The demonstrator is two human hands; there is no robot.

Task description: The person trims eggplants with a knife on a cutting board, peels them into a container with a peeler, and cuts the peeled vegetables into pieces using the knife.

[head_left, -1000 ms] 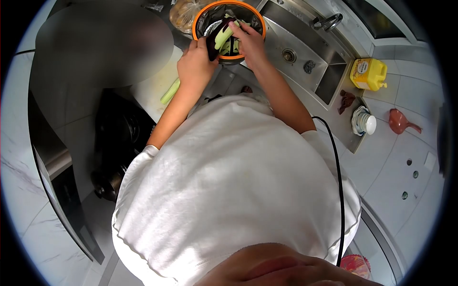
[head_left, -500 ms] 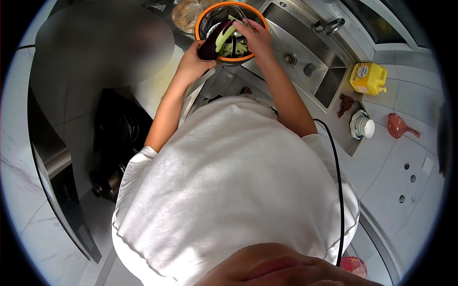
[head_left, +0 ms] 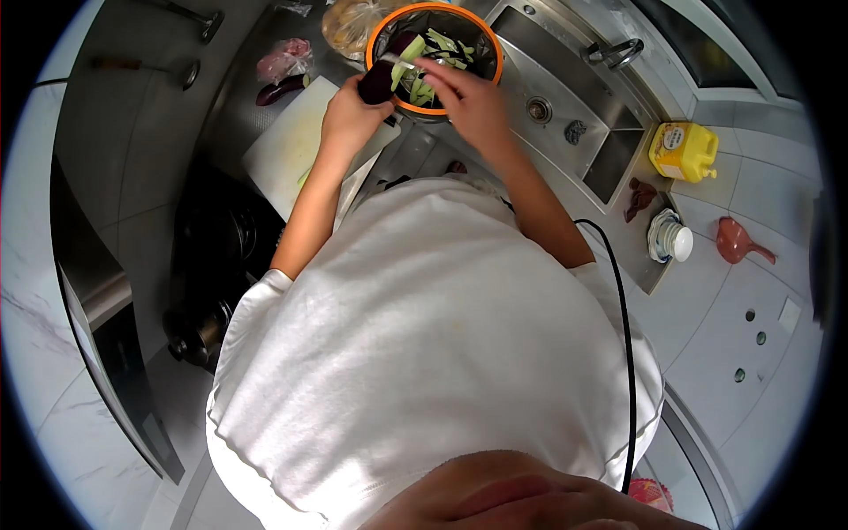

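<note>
My left hand [head_left: 352,122] is closed around a partly peeled eggplant [head_left: 378,83], holding it tilted over the near left side of an orange-rimmed bin [head_left: 500,62]. Dark purple skin remains at the held end, while a pale green strip shows where skin is off. In my right hand [head_left: 473,99] is a slim silvery tool that looks like a peeler [head_left: 399,61], its head against the eggplant. Pale and purple peelings [head_left: 446,46] lie in the bin's dark liner.
Left of the bin are a white cutting board [head_left: 281,152], another eggplant [head_left: 281,90], a bag of pinkish meat [head_left: 284,60] and a bag of round tan items [head_left: 352,25]. To the right is a steel sink [head_left: 565,93] with a faucet [head_left: 614,53], a yellow jug [head_left: 684,150] and stacked bowls [head_left: 669,235].
My right hand has moved slightly towards me, and its tool now shows across the eggplant. My left hand still holds the eggplant, shifted slightly. The blurred patch at upper left is gone.
</note>
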